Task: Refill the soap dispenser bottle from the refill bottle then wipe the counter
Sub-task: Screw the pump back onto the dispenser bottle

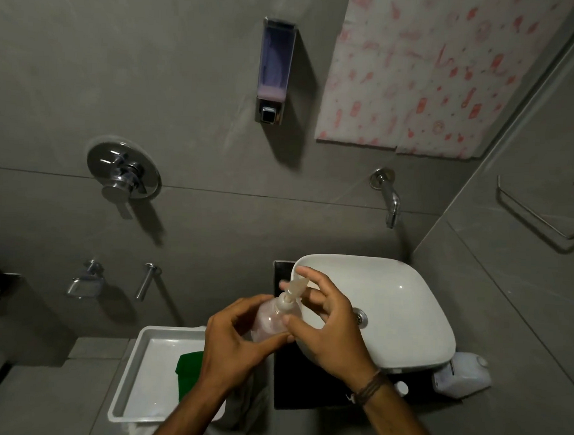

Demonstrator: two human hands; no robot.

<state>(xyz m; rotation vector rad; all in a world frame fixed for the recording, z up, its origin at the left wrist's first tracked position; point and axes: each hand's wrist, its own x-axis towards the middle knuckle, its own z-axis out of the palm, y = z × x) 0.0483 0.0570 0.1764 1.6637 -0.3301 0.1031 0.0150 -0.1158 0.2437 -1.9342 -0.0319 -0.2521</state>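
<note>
I hold a clear soap dispenser bottle [270, 321] with pinkish liquid above the left edge of the white basin [402, 315]. My left hand [232, 342] wraps around its body. My right hand [327, 329] has its thumb and fingers around the white pump head [291, 292] at the bottle's neck. A white refill bottle [462, 376] lies on the black counter [299, 390] to the right, behind the basin. Near my right wrist a small white cap [402, 388] rests on the counter. A green cloth [189, 365] lies in a white tray [127, 374] at the left.
A wall soap dispenser [274, 70] hangs above. A chrome spout [389, 198] sticks out over the basin, and a mixer valve [123, 172] sits on the left wall. A towel rail [539, 219] is on the right wall. A grey ledge [45, 397] carries the tray.
</note>
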